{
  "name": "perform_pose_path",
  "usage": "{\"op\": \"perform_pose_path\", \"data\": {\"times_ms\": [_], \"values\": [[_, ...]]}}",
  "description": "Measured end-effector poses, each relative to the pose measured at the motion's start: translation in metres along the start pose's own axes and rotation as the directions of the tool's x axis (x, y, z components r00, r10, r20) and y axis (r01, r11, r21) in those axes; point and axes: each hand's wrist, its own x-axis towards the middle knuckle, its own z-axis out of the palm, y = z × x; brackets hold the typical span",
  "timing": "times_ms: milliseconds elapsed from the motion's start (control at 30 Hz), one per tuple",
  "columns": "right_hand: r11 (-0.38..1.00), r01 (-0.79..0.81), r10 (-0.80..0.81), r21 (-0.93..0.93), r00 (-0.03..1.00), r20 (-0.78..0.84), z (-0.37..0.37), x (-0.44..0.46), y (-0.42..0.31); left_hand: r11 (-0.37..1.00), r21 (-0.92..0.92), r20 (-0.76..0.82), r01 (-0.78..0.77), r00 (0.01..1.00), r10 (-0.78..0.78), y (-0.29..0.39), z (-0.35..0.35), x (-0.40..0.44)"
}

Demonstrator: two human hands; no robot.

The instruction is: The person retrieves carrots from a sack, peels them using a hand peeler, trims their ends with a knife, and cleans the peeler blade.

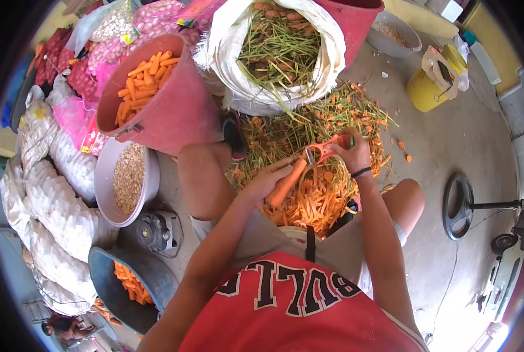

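My left hand (272,180) is wrapped round a carrot (288,185), which points up and to the right over a heap of orange peelings (317,205). In my right hand (354,155) is an orange peeler (331,146). The peeler's blade end is at the carrot's upper tip; whether it touches is hard to tell. Between my knees, the peelings fill a container that is mostly hidden. Beyond my hands, carrot tops and green stalks (332,111) lie strewn on the floor.
A red tub (174,111) of carrots stands at the left, beside a white sack (215,41) of carrot tops. Left of me are a basin (105,170), a blue tub (101,264) with carrots and stacked white sacks (63,193). A yellow bucket (423,94) stands at the right.
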Motion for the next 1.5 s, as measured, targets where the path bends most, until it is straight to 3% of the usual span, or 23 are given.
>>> {"op": "perform_pose_path", "data": {"times_ms": [233, 367, 467, 500, 600, 633, 700, 767, 867, 967, 1067, 1233, 1333, 1433, 1500], "values": [[0.989, 0.123, -0.112, -0.081, 0.986, 0.126, 0.023, -0.011, -0.008, 0.971, -0.235, -0.123, -0.054, 0.992, 0.025, -0.006, -0.015, 0.005], [0.998, 0.027, -0.014, -0.060, 0.977, 0.213, 0.019, -0.004, -0.019, 0.979, -0.184, -0.212, -0.083, 0.976, 0.043, -0.016, -0.019, 0.008], [0.995, -0.033, 0.001, 0.090, 0.943, 0.332, 0.012, 0.012, -0.022, 0.974, -0.204, -0.246, -0.097, 0.968, 0.045, -0.014, -0.012, 0.010], [0.999, -0.027, 0.016, 0.026, 0.931, 0.364, 0.007, 0.020, -0.024, 0.973, -0.211, -0.236, -0.095, 0.971, 0.044, -0.017, -0.015, 0.011], [0.976, 0.184, -0.141, -0.117, 0.942, 0.305, -0.002, 0.039, -0.029, 0.957, -0.234, -0.306, -0.169, 0.947, 0.092, -0.025, -0.017, 0.017], [0.994, 0.056, -0.023, -0.097, 0.949, 0.313, -0.004, 0.040, -0.035, 0.958, -0.231, -0.338, -0.168, 0.938, 0.083, -0.024, -0.017, 0.016], [0.995, -0.008, 0.036, -0.097, 0.955, 0.296, 0.000, 0.035, -0.022, 0.960, -0.228, -0.395, -0.163, 0.917, 0.062, -0.022, -0.015, 0.015], [0.997, -0.071, 0.066, 0.012, 0.963, 0.263, 0.019, 0.024, 0.026, 0.947, -0.264, -0.393, -0.183, 0.917, 0.068, -0.020, -0.018, 0.019], [0.979, -0.098, 0.039, 0.179, 0.951, 0.307, 0.030, 0.011, 0.005, 0.926, -0.316, -0.337, -0.205, 0.937, 0.093, -0.018, -0.022, 0.017], [0.979, 0.125, -0.161, 0.163, 0.959, 0.232, 0.036, 0.005, -0.025, 0.916, -0.328, -0.288, -0.230, 0.948, 0.135, -0.013, -0.018, 0.024], [0.977, 0.070, -0.122, 0.201, 0.958, 0.259, 0.040, -0.010, -0.043, 0.905, -0.338, -0.271, -0.257, 0.948, 0.168, -0.010, -0.012, 0.024], [0.920, 0.380, -0.392, 0.096, 0.893, 0.220, 0.045, -0.020, -0.059, 0.889, -0.392, -0.201, -0.237, 0.965, 0.168, -0.011, -0.009, 0.021], [0.933, 0.352, -0.359, 0.079, 0.890, 0.282, 0.044, -0.021, -0.058, 0.908, -0.361, -0.181, -0.211, 0.971, 0.154, -0.013, -0.008, 0.021], [0.936, 0.352, -0.344, 0.010, 0.907, 0.244, 0.040, -0.009, -0.041, 0.962, -0.239, -0.115, -0.132, 0.988, 0.107, -0.011, -0.011, 0.016], [0.972, 0.222, -0.213, -0.070, 0.969, 0.123, 0.028, 0.014, -0.021, 0.983, -0.174, -0.059, -0.066, 0.997, 0.056, -0.009, -0.013, 0.009]]}}
